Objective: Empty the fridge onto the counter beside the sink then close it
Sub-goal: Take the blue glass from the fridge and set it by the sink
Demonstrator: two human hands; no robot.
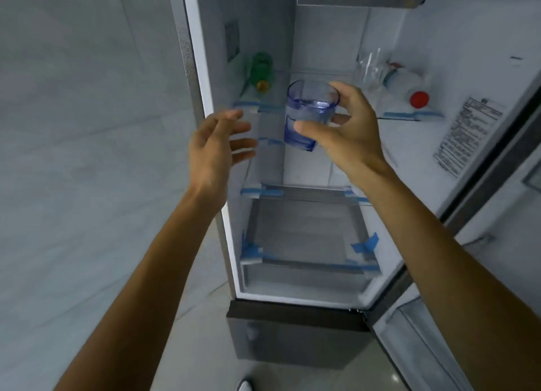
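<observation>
The fridge (205, 77) stands open in front of me. My right hand (348, 127) grips a blue glass (307, 112), held upright in front of the shelves. My left hand (219, 144) hovers just left of the glass with fingers spread and holds nothing. A green bottle with a yellow cap (262, 71) lies on the upper shelf at the left. On the right of that shelf lie a clear bottle with a red cap (409, 89) and a clear glass (370, 71).
The fridge door (480, 121) swings open to the right, with a printed label on it. Blue tape strips hold the lower shelves and the drawer (307, 244). A white tiled wall (87, 127) fills the left. My shoe (244, 386) shows on the floor below.
</observation>
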